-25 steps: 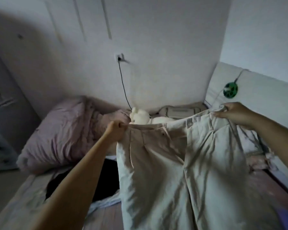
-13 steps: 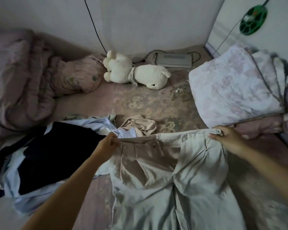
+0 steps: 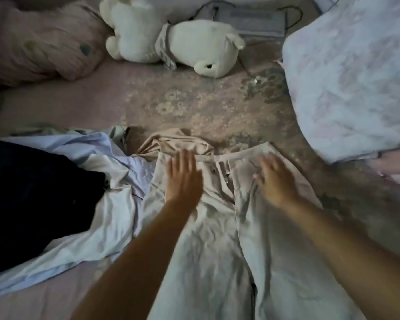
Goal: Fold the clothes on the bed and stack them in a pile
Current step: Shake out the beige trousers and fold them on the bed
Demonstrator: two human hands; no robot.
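Beige trousers lie spread flat on the bed, waistband away from me and legs running toward me. My left hand lies flat with straight fingers on the left hip of the trousers. My right hand lies flat and spread on the right hip, slightly blurred. A crumpled tan garment sits just beyond the waistband. To the left lies a heap with a dark navy garment on light blue clothing.
A white plush bear lies at the far side of the pink floral bedsheet. A pink pillow sits far left, a folded pale quilt at right. A flat grey device with cables lies by the wall.
The trousers went from held up by the waistband to laid flat on the bed. Both hands released the waistband and now rest flat on the hips.
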